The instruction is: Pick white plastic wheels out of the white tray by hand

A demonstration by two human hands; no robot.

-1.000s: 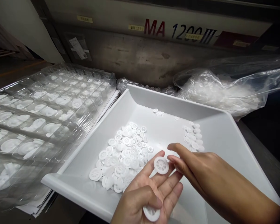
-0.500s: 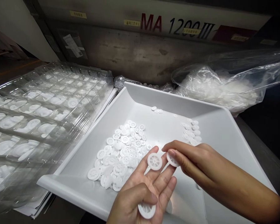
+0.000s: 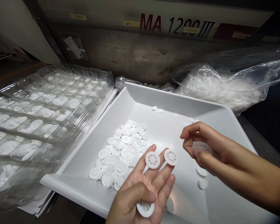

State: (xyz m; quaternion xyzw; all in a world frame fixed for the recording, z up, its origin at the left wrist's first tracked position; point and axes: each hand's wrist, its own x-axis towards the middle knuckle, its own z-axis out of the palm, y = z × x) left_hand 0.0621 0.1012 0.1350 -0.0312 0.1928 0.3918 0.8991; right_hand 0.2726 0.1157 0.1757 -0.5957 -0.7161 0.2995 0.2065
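My left hand [image 3: 143,186] is palm up over the near edge of a white tray [image 3: 168,99]. Two white spoked plastic wheels [image 3: 152,160] rest on its fingertips, and a third wheel [image 3: 145,208] is pinched under the thumb. My right hand [image 3: 207,146] hovers to the right over the tray, fingers curled around another white wheel [image 3: 200,146]. A pile of the same white wheels [image 3: 121,152] lies in the tray just left of my left hand. A smaller group lies behind my right hand, mostly hidden.
Clear blister trays [image 3: 42,109] holding white parts are stacked at left. A clear plastic bag [image 3: 224,84] of white parts lies behind the tray at right. A grey machine panel [image 3: 154,28] marked MA 1200 III stands behind. A few loose wheels [image 3: 202,177] lie under my right wrist.
My right hand set a second wheel on my left fingertips, then drew back to the right and up, holding another wheel. My left hand stayed nearly still.
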